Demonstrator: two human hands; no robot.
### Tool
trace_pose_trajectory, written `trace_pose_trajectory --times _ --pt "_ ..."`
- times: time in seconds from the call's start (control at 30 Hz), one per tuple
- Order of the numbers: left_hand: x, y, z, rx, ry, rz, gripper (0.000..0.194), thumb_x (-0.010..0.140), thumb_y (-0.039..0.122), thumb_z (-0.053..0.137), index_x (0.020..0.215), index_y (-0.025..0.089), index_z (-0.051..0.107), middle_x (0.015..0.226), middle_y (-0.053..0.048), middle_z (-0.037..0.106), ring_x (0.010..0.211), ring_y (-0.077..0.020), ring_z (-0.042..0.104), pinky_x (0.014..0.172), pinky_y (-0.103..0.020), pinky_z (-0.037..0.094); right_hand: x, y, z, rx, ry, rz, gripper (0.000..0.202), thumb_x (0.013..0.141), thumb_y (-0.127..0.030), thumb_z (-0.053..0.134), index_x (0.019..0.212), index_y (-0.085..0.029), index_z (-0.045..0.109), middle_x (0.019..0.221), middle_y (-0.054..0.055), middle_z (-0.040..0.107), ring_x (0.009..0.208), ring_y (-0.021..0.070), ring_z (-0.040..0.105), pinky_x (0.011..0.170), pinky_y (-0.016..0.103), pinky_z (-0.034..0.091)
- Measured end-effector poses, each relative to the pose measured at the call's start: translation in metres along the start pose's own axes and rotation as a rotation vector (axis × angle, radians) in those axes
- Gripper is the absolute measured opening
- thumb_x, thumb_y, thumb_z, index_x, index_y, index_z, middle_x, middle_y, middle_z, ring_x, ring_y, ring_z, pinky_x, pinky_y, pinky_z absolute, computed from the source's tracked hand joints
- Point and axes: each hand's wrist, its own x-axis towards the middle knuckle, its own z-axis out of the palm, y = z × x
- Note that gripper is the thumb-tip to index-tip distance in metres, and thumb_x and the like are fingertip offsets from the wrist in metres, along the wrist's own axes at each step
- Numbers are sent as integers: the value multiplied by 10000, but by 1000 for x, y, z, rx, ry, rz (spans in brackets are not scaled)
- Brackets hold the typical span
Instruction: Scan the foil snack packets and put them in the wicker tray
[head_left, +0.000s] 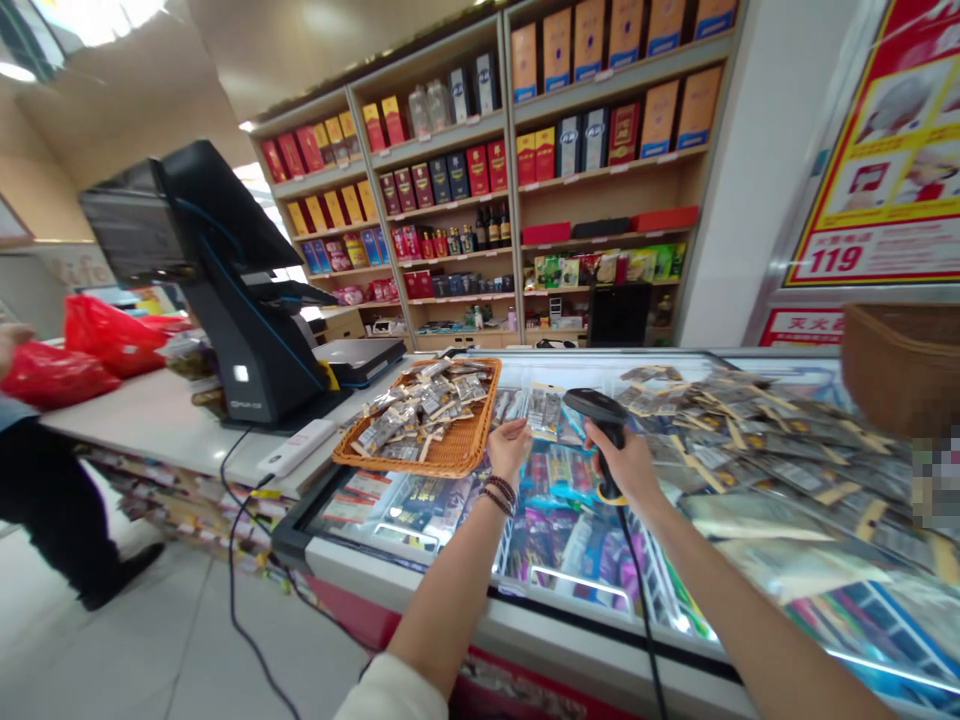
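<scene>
My right hand (628, 460) is wrapped round the handle of a black barcode scanner (596, 405), whose cable hangs down over the freezer's front edge. My left hand (511, 447), with a beaded bracelet at the wrist, is closed in a pinch at the edge of a small clear-and-tan packet (545, 408) in front of the scanner. Just left of it, an orange wicker basket (457, 455) holds several similar packets (420, 405). Many more packets (780, 440) lie spread over the freezer's glass top to the right.
Under the glass, the chest freezer (360, 565) holds colourful bags. A checkout terminal (232, 300) stands on the white counter (187, 450) to the left, with red plastic bags (112, 340) behind. A person (52, 480) stands at far left. A brown basket (900, 360) sits at right.
</scene>
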Motion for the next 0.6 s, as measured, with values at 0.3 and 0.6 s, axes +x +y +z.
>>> trace_pose_trajectory --times 0.3,0.6 --pt "0 -3 -1 2 46 -22 140 694 130 868 810 138 789 734 -73 789 725 -204 786 810 -335 651 -10 -9 6 -13 -63 -2 595 655 -820 770 703 -253 594 441 -15 564 351 159 511 384 289 401" --pt "1 -5 -1 41 61 -7 181 692 192 892 832 143 788 794 -91 813 804 -223 808 840 -345 663 -13 -11 5 -30 -71 9 576 675 -803 752 625 -257 576 436 1 564 346 147 493 396 292 412"
